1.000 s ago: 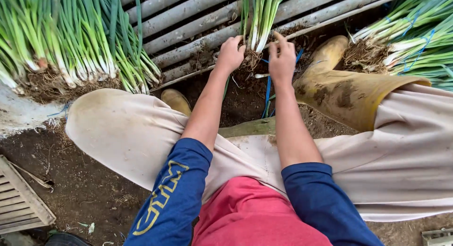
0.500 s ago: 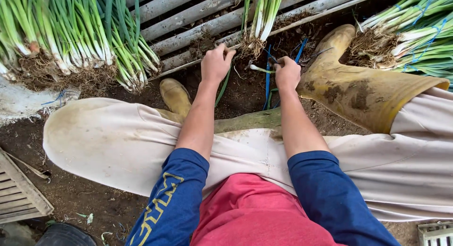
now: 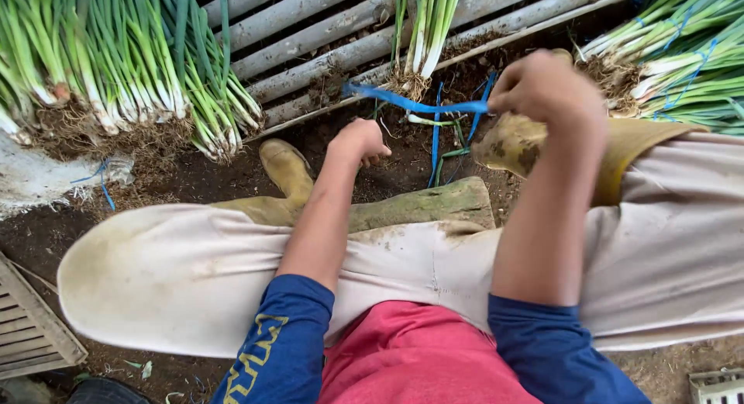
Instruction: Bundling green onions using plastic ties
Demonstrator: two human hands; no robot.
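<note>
Right hand (image 3: 546, 90): raised at 1 o'clock, fingers pinched shut on one end of a blue strip (image 3: 415, 103). A second ago this hand was low, down at the roots of the small bunch (image 3: 425, 32); it has since lifted clear with the strip, which now runs taut to the left, up toward that bunch.

Left hand (image 3: 360, 140): lower, near 12 o'clock, curled loosely above the dirt (image 3: 194, 175). Whether the fingers hold anything I cannot tell; the strip's far end passes just above it. This hand has dropped away from the bunch since a second ago.

Small bunch: green onions, standing at 12 o'clock against the grey slats (image 3: 310, 36), roots down, untied as far as I can see.

More strips (image 3: 438, 136): blue, lying in the dirt between the hands.

Big pile (image 3: 116, 63): green onions, at 10 o'clock, roots toward the person.

Tied bundles (image 3: 682, 55): at 2 o'clock, blue bands around them.

Boots (image 3: 287, 167): muddy yellow, one at 11 o'clock, one (image 3: 511, 140) under the right hand.

Judgement: the strip now drawn out suggests that binding the small bunch is about to begin, not yet done.
</note>
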